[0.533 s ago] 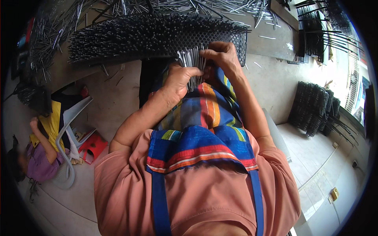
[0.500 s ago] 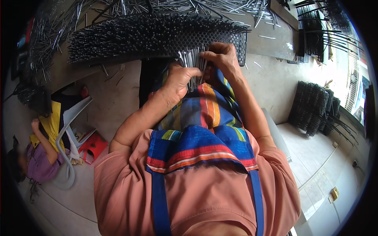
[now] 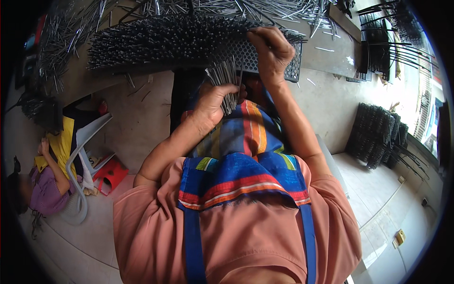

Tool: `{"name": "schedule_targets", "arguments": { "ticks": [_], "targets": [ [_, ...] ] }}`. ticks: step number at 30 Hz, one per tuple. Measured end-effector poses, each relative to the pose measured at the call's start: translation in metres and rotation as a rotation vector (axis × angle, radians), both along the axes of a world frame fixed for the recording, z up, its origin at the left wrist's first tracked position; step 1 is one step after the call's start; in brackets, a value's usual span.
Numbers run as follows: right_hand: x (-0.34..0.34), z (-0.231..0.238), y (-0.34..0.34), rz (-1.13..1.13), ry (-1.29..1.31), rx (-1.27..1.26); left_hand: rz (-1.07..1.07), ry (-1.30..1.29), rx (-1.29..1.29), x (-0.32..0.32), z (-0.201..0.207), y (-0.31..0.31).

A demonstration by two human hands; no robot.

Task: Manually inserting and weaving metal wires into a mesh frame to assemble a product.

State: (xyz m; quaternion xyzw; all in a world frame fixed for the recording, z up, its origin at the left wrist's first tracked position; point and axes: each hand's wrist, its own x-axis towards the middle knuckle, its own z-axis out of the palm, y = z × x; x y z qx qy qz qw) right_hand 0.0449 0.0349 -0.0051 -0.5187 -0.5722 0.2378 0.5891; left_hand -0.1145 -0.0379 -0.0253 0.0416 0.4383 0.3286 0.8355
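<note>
My left hand [image 3: 212,100] is closed round a bundle of thin silvery metal sticks [image 3: 223,75], its thumb across them, above my lap. A single stick stands a little apart at the bundle's right side. Just beyond lies a long black perforated rack [image 3: 293,62], its left and middle holes packed with upright dark sticks [image 3: 156,45]. My right hand [image 3: 274,53] is raised over the rack's right part, where bare holes show. Its fingers are pinched together; whatever they hold, if anything, is too small to make out.
Loose metal sticks [image 3: 288,10] are heaped on the table [image 3: 326,54] behind the rack. Black racks [image 3: 376,135] stand stacked on the floor at right. To the left, a person in purple [image 3: 49,194] sits by a grey chair [image 3: 81,163] and a red stool [image 3: 111,176].
My right hand has left the bundle, moving up and away to hover over the rack's right part. My left hand keeps holding the metal sticks, nearly in place.
</note>
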Motion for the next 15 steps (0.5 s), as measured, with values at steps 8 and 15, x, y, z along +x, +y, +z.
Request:
{"name": "schedule_targets", "arguments": {
  "ticks": [8, 15],
  "targets": [
    [-0.012, -0.008, 0.005, -0.024, -0.326, -0.062, 0.03, 0.071, -0.015, 0.001, -0.001, 0.004],
    [-0.014, -0.004, 0.01, -0.03, -0.607, -0.087, 0.016, 0.046, -0.05, -0.001, -0.002, 0.006]
  ]
}}
